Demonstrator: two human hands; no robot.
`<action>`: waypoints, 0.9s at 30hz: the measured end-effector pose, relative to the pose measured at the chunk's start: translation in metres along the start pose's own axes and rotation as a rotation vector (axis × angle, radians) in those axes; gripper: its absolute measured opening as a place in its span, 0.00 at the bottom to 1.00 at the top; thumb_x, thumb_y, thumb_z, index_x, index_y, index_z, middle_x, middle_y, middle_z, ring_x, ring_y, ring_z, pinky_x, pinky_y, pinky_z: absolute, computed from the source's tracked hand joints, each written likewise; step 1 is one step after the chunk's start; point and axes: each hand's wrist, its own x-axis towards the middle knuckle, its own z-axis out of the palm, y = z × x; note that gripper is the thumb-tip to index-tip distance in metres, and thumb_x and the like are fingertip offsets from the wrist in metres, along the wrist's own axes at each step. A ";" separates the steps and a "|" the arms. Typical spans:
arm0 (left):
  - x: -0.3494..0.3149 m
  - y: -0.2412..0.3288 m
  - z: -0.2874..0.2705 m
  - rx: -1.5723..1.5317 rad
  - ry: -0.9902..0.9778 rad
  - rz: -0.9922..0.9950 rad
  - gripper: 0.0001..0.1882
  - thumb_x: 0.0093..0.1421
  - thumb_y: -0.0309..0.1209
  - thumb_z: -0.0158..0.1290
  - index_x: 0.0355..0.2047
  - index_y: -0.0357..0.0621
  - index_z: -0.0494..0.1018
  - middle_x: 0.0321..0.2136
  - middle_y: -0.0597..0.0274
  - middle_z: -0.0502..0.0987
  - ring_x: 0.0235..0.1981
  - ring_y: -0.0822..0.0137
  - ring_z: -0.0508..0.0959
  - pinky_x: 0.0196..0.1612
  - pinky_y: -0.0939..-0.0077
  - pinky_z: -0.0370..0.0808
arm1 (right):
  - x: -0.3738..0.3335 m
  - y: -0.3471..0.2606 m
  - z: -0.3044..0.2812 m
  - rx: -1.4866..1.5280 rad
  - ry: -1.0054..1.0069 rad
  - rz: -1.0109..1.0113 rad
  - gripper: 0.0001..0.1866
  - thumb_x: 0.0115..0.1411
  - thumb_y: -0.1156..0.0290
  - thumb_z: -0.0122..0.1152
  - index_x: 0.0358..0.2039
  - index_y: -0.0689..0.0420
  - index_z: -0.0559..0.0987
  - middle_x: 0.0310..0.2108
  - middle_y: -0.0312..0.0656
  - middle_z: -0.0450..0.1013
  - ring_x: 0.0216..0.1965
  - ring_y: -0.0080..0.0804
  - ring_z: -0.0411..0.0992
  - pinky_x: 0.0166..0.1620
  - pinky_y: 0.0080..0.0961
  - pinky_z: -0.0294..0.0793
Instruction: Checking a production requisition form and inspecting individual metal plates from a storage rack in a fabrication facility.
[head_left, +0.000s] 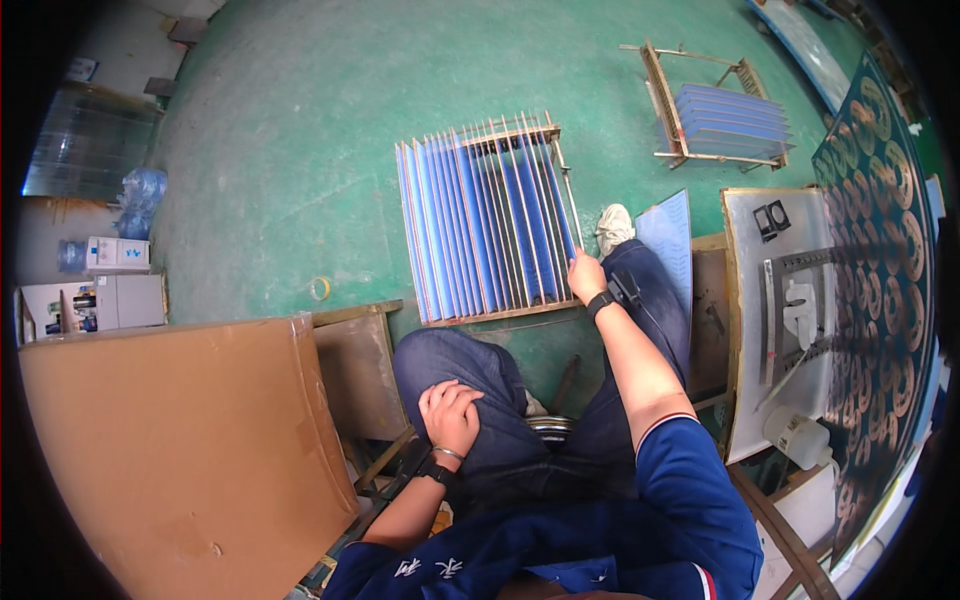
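Observation:
A slatted rack stands on the green floor in front of my knees. Many thin blue panels are upright in it, side by side, with dark gaps between some on the right. At the rack's near right corner my right hand is closed, its fingers curled over the edge. Whether they grip the frame bar or the last panel's edge is hidden. My left hand rests flat on my left knee, fingers stretched out and holding nothing.
On the left is a large cardboard box. A second rack with blue panels stands at the far right. A blue sheet leans by my right foot. Right of me are a white board, a bottle and a tall patterned panel.

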 end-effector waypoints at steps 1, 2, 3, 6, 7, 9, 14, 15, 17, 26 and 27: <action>-0.001 0.000 0.001 0.003 0.003 -0.003 0.08 0.45 0.24 0.50 0.23 0.53 0.76 0.28 0.72 0.76 0.43 0.65 0.71 0.51 0.64 0.58 | -0.001 -0.004 -0.007 0.000 0.005 -0.003 0.17 0.55 0.72 0.48 0.45 0.62 0.70 0.27 0.57 0.73 0.32 0.55 0.72 0.37 0.45 0.72; -0.001 0.001 0.001 0.004 0.006 -0.003 0.08 0.45 0.24 0.50 0.23 0.53 0.76 0.28 0.72 0.76 0.42 0.65 0.71 0.51 0.65 0.58 | -0.002 -0.006 -0.017 0.018 -0.004 -0.058 0.15 0.55 0.72 0.48 0.43 0.62 0.71 0.27 0.57 0.73 0.32 0.55 0.72 0.37 0.45 0.72; 0.000 0.002 0.001 -0.001 0.013 0.005 0.08 0.45 0.24 0.50 0.23 0.53 0.76 0.28 0.72 0.76 0.42 0.65 0.71 0.51 0.65 0.58 | -0.002 -0.007 -0.029 0.035 -0.009 -0.111 0.14 0.55 0.71 0.48 0.41 0.63 0.72 0.28 0.58 0.73 0.33 0.55 0.72 0.37 0.46 0.72; -0.004 -0.002 -0.002 -0.018 0.018 -0.009 0.08 0.46 0.24 0.49 0.23 0.53 0.76 0.28 0.71 0.76 0.43 0.65 0.71 0.51 0.65 0.58 | -0.038 -0.062 -0.127 0.044 -0.036 -0.258 0.12 0.56 0.71 0.47 0.38 0.64 0.73 0.25 0.61 0.71 0.31 0.54 0.73 0.35 0.45 0.72; -0.005 -0.002 -0.003 -0.033 0.037 -0.006 0.08 0.46 0.24 0.49 0.23 0.53 0.76 0.27 0.71 0.76 0.42 0.66 0.72 0.50 0.65 0.59 | -0.060 -0.072 -0.164 0.095 0.071 -0.345 0.13 0.57 0.70 0.47 0.39 0.63 0.73 0.27 0.60 0.71 0.32 0.55 0.72 0.34 0.45 0.72; -0.014 -0.005 -0.006 -0.045 0.076 -0.028 0.08 0.46 0.24 0.49 0.23 0.53 0.76 0.27 0.70 0.76 0.41 0.66 0.72 0.50 0.65 0.59 | -0.102 -0.086 -0.230 0.297 0.024 -0.370 0.14 0.56 0.73 0.49 0.42 0.64 0.72 0.28 0.58 0.72 0.31 0.46 0.74 0.35 0.32 0.72; -0.006 -0.011 -0.007 -0.490 0.195 -0.240 0.08 0.51 0.21 0.48 0.26 0.47 0.76 0.28 0.65 0.77 0.37 0.66 0.75 0.47 0.70 0.66 | -0.185 -0.034 -0.311 0.874 -0.052 -0.151 0.17 0.59 0.76 0.49 0.49 0.68 0.67 0.40 0.41 0.72 0.39 0.22 0.69 0.45 0.20 0.68; -0.004 -0.015 -0.006 -0.743 0.220 -0.337 0.09 0.53 0.20 0.47 0.28 0.44 0.76 0.30 0.64 0.77 0.38 0.67 0.75 0.46 0.71 0.68 | -0.196 -0.021 -0.315 0.901 -0.045 -0.117 0.18 0.57 0.75 0.52 0.48 0.69 0.68 0.40 0.42 0.72 0.40 0.23 0.70 0.45 0.20 0.68; 0.004 -0.013 -0.014 -1.165 0.150 -0.297 0.12 0.62 0.27 0.43 0.44 0.37 0.69 0.39 0.56 0.75 0.40 0.67 0.75 0.45 0.75 0.71 | -0.213 -0.005 -0.309 1.026 -0.014 -0.146 0.21 0.56 0.70 0.56 0.47 0.70 0.68 0.41 0.44 0.72 0.39 0.25 0.71 0.44 0.21 0.68; 0.004 0.024 -0.078 -1.801 0.001 -0.239 0.23 0.66 0.38 0.39 0.57 0.40 0.55 0.50 0.61 0.67 0.49 0.72 0.67 0.53 0.76 0.64 | -0.239 0.012 -0.247 1.305 -0.157 -0.127 0.29 0.54 0.64 0.59 0.50 0.71 0.65 0.43 0.48 0.71 0.41 0.32 0.71 0.45 0.26 0.69; 0.002 0.025 -0.082 -1.775 0.032 -0.225 0.22 0.65 0.36 0.40 0.57 0.40 0.56 0.50 0.61 0.67 0.49 0.73 0.67 0.53 0.77 0.64 | -0.238 0.013 -0.242 1.334 -0.149 -0.113 0.30 0.54 0.63 0.59 0.50 0.71 0.65 0.44 0.48 0.70 0.42 0.32 0.71 0.45 0.26 0.69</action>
